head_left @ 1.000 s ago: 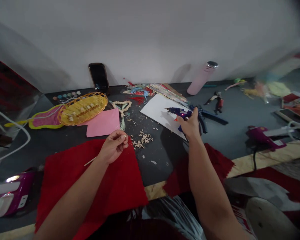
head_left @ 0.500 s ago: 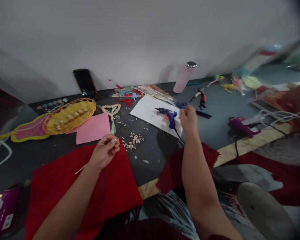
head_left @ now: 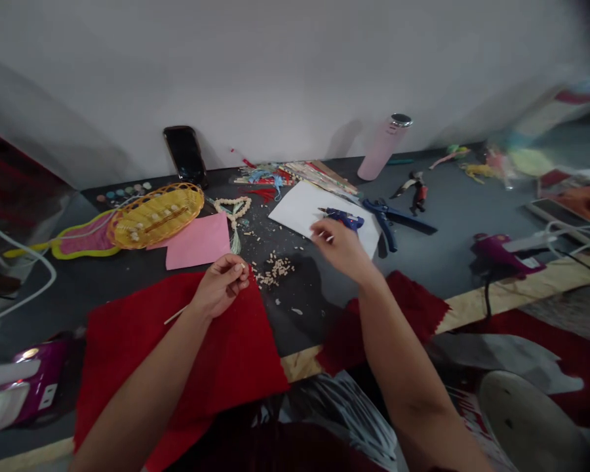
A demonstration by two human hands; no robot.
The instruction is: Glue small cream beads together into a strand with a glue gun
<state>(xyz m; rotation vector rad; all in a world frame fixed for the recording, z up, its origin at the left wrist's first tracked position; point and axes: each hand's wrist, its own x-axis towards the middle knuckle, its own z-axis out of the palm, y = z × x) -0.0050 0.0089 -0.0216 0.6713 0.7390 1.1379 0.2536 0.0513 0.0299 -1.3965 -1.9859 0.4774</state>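
Observation:
My left hand [head_left: 221, 285] is above a red felt cloth [head_left: 226, 347], thumb and fingertips pinched on a small pale wooden piece [head_left: 242, 265]. A thin pale stick [head_left: 174, 315] shows beside that wrist. Just right of the fingers lies a pile of short cut wooden pieces [head_left: 275, 267]. My right hand [head_left: 341, 249] hovers over the white paper [head_left: 297, 206], fingers loosely bent and nothing visible in them. Behind it a blue glue gun [head_left: 349, 219] rests on the paper, partly covered by the hand. Blue-handled cutters [head_left: 386, 219] lie with handles spread to its right.
A yellow woven basket [head_left: 160, 213] overlaps pink paper [head_left: 201, 242] at left. A phone [head_left: 185, 154] leans on the wall. A pink bottle [head_left: 383, 147], pliers [head_left: 417, 190] and a purple power strip [head_left: 506, 254] stand or lie rightward. Another purple power strip [head_left: 39, 380] sits lower left.
My right hand has moved left and nearer, away from the blue cutters, which now lie in full view. My left hand keeps its pinch. The camera view has shifted slightly.

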